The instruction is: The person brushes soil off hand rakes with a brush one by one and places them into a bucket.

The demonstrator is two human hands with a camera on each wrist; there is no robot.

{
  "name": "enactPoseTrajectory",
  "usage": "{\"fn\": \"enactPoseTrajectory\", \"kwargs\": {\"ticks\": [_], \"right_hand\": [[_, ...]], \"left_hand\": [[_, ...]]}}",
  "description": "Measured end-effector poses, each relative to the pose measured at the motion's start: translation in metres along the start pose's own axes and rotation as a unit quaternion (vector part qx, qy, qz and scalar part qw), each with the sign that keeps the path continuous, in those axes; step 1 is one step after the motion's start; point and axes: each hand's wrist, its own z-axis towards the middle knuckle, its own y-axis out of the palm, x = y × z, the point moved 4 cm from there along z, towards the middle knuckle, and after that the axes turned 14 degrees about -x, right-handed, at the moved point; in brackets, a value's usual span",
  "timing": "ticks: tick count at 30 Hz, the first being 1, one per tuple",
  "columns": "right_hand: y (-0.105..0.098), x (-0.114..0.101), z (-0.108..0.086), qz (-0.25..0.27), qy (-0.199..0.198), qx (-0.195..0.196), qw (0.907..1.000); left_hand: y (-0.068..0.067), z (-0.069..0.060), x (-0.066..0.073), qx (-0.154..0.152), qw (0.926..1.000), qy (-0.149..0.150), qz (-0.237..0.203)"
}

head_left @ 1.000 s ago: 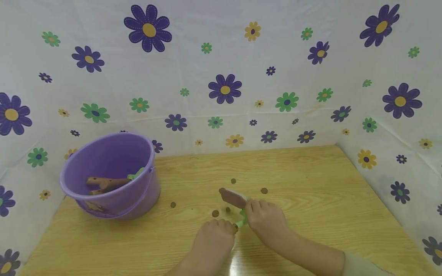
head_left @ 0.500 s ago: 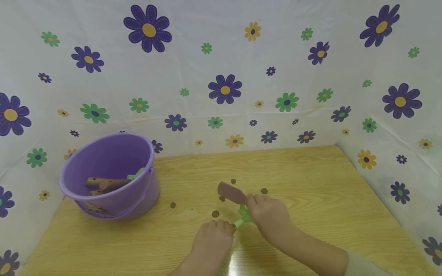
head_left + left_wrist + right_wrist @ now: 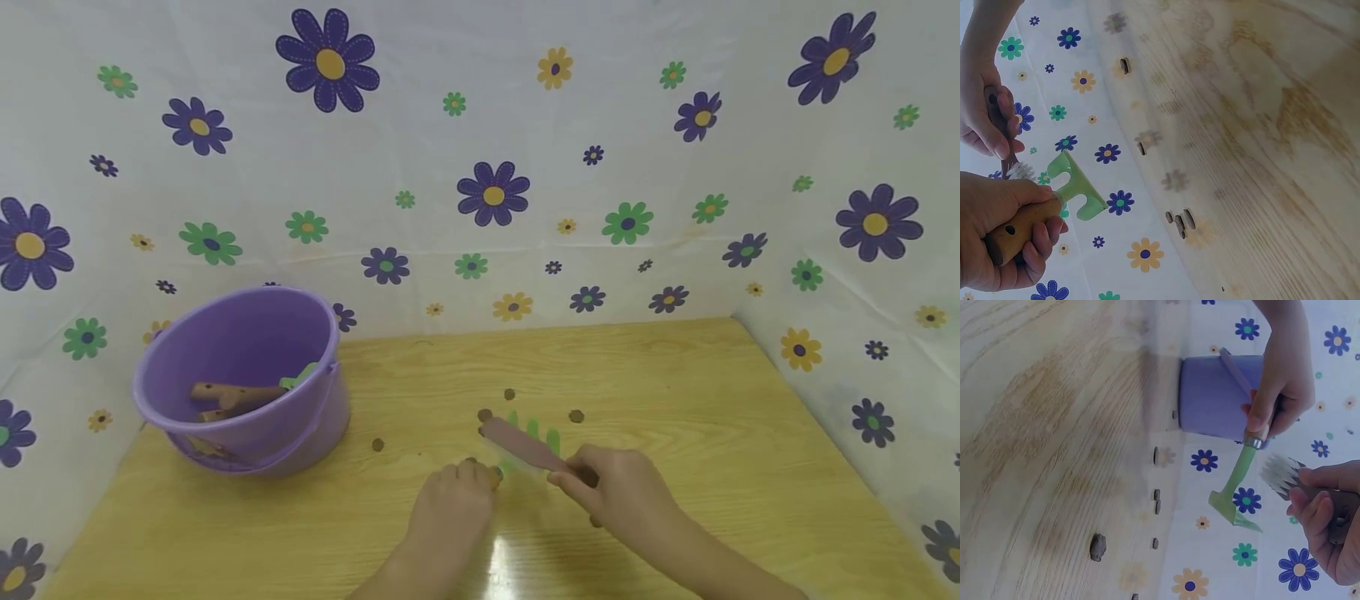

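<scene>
In my left hand [image 3: 453,508] I grip the wooden handle [image 3: 1022,231] of a small garden rake with a green head [image 3: 1079,184]. Its tines point away from me over the table in the head view, slightly blurred. My right hand [image 3: 630,492] holds a brush [image 3: 525,442] with a brown handle and pale bristles [image 3: 1282,474]. The brush lies across the rake head in the head view. From the right wrist, the bristles appear close beside the rake's green neck [image 3: 1241,469]; whether they touch it I cannot tell.
A purple bucket [image 3: 330,417] stands at the left, with brown branch-like pieces [image 3: 240,396] and something green [image 3: 300,375] inside. Several small brown clumps [image 3: 576,415] lie scattered on the wooden table [image 3: 652,367]. A flower-patterned sheet [image 3: 420,150] hangs behind and at the sides.
My right hand has moved right and slightly nearer, drawing the brush along. The rake has turned, so its tines now show pointing away. A clump shows beside my right wrist.
</scene>
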Motion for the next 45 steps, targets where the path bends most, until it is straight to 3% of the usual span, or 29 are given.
{"fn": "enactPoseTrajectory", "kwargs": {"ticks": [7, 16, 21, 25, 28, 34, 40, 42, 45], "right_hand": [[0.003, -0.003, -0.001, -0.06, -0.027, 0.019, 0.9977], [0.01, 0.007, 0.0, -0.121, -0.031, 0.025, 0.9919], [0.011, 0.011, -0.001, -0.157, -0.02, 0.02, 0.9872], [0.011, 0.011, -0.001, -0.207, -0.017, 0.039, 0.9775], [0.013, 0.009, -0.002, -0.271, -0.029, 0.077, 0.959], [0.022, 0.006, -0.006, -0.364, -0.111, 0.185, 0.9059], [0.03, 0.005, -0.005, -0.391, -0.15, 0.231, 0.8784], [0.031, 0.006, -0.005, -0.394, -0.155, 0.24, 0.8737], [0.032, 0.007, -0.005, -0.4, -0.161, 0.242, 0.8692]], "left_hand": [[-0.003, 0.002, -0.004, 0.033, 0.9992, -0.01, -0.019], [-0.001, -0.001, -0.002, -0.023, 0.9994, 0.002, -0.027], [0.001, -0.001, 0.0, -0.011, 0.9998, 0.001, -0.013], [0.001, 0.001, 0.0, -0.012, 0.9998, -0.002, -0.017], [0.0, 0.002, 0.0, -0.026, 0.9995, -0.001, -0.02], [-0.001, 0.002, 0.001, -0.039, 0.9991, -0.009, -0.015], [-0.003, 0.001, 0.001, -0.008, 0.9998, -0.014, -0.011], [-0.003, 0.002, 0.002, -0.004, 0.9998, -0.015, -0.011], [-0.003, 0.002, 0.002, -0.024, 0.9995, -0.011, -0.014]]}}
